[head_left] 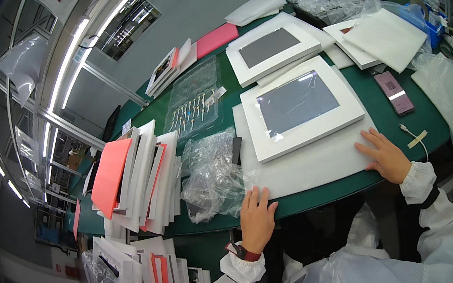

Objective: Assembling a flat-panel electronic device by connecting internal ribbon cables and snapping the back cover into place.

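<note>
A white-framed flat panel [298, 104] with a grey, glossy screen lies face up on a white foam sheet [314, 174] at the table's near side. My right hand [389, 158] rests on the sheet's right corner, its fingers spread and apart from the frame. At the sheet's near left edge, my left hand [257, 221] has its fingers stretched out, close to a heap of clear plastic bags [213, 174]. Neither hand holds anything. Behind the first panel, a second white-framed panel [271, 49] lies on foam.
A clear tray [194, 102] of small parts stands left of the panels. Upright stacks of white and red boards [140, 178] fill the left side. A pink phone [394, 92] and a white cable [415, 136] lie at the right. Foam sheets [389, 37] are piled at the back.
</note>
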Tool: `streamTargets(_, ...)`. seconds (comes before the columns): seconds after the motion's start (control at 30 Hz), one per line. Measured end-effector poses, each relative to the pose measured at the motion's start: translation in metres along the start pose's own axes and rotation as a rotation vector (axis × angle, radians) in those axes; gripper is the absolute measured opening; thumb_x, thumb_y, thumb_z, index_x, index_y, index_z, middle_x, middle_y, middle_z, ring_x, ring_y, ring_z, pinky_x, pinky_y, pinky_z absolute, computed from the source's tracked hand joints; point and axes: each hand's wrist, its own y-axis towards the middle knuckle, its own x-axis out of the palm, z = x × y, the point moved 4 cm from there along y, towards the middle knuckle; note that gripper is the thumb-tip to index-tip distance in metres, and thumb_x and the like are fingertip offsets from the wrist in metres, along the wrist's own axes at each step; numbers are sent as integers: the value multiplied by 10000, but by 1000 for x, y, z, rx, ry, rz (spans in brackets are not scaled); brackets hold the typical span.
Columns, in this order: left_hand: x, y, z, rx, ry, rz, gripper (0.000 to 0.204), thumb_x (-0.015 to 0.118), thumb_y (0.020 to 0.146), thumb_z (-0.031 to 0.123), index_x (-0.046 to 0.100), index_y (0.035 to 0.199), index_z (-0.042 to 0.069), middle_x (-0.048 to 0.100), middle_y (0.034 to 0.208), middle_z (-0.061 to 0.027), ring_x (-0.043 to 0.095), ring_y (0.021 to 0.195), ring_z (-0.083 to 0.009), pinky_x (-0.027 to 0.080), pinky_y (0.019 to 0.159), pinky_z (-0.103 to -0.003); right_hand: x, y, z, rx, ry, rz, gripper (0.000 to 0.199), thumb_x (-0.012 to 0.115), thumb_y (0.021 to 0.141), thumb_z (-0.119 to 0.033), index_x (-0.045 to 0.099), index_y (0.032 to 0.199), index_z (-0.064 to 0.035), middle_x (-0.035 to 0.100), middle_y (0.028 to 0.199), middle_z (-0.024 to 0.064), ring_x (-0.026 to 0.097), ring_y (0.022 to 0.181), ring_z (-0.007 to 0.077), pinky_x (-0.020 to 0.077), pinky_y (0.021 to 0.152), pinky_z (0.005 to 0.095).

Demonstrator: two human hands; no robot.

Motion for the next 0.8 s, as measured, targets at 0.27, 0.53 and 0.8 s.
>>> streamTargets(0.27,1,-2,-57,-134,-41,2,360,564,848,97,521,1183,-26,462,1251,-291,431,1171,-437,363,980,-461,17,6,2,-28,24,-8,526,640,822,-224,459,1312,-156,320,1424,153,263,1339,364,273,1076,471)
streamTargets(0.53,-10,13,-66,-156,11,14,330,553,808,2,549,1129,-71,453,1277,-285,425,1198,-418,347,1010,-428,19,4,11,-10,14,-24,534,634,831,-255,442,1324,-175,310,1425,135,240,1351,352,254,1072,520)
streamTargets(0.8,-54,37,26,-59,-334,83,289,556,784,-23,609,1068,-29,559,1175,-225,528,1101,-364,401,945,-401,4,10,6,-3,-39,-99,548,657,805,-311,458,1296,-168,368,1363,120,286,1318,331,234,1065,547)
